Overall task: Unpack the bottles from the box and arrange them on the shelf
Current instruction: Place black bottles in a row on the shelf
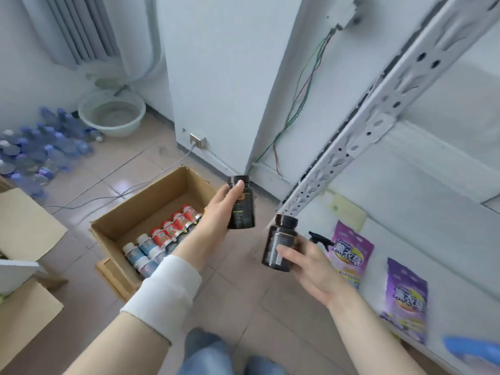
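We are holding two dark bottles above the floor.
Our left hand (220, 209) is gripping one dark bottle (241, 205) beside the open box (151, 226); our right hand (305, 262) is clasping another bottle (280, 243) near the shelf (433, 212).

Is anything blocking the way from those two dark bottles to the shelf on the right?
Nothing visible blocks it. The right hand holds one dark bottle beside the shelf, whose near edge carries purple bags and a black sprayer; bare board lies behind.

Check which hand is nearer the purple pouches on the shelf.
Right. The right hand, holding a dark bottle, is just beside the purple pouches; the left hand holds another bottle by the cardboard box, farther off.
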Motion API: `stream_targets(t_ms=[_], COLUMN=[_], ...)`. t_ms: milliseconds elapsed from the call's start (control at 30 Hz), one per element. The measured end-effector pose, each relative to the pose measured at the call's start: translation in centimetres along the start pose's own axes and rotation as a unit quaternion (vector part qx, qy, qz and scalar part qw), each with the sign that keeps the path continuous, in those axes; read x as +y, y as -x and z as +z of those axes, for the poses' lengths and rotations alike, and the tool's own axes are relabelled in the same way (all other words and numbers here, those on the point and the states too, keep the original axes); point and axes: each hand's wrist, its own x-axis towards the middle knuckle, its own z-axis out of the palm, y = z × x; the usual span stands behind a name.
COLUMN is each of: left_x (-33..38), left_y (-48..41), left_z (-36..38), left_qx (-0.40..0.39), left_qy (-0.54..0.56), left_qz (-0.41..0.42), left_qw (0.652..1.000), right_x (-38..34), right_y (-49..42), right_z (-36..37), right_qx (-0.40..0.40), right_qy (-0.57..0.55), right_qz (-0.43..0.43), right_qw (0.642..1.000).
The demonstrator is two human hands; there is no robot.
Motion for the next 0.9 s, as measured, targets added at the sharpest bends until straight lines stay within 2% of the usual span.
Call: stream_targets(t_ms=[133,333,467,600,800,900], left_x=[1.1,0.7,-0.5,-1.6,-2.3,-2.3], left_y=[2.6,8.0,11.8,15.1,18.1,17.8], left_z=[8.6,24.8,35.8,45.2,56.2,60.6], left_qx=[-0.098,-0.225,-0.279,-0.318,-0.38,-0.397], left_qy=[-0.041,-0.081,-0.087,-0.124,-0.194,-0.205], left_qz=[0.045,0.097,0.105,0.128,0.16,0.166], left_qw=[0.993,0.966,0.951,0.931,0.89,0.879], right_x=[-2.1,-5.5,-7.7,-9.5,-13.0,-15.2], right_y=[6.6,17.4,25.4,32.2,38.7,40.7], right_z=[-4.7,-14.1,-20.8,-27.3,-35.5,-38.7], right_qx=[0.036,0.101,0.144,0.166,0.149,0.19], right_qy=[-0.006,0.041,0.075,0.054,0.004,0.026], right_qz=[-0.054,-0.142,-0.209,-0.255,-0.331,-0.359], right_qw=[0.998,0.984,0.964,0.951,0.932,0.913])
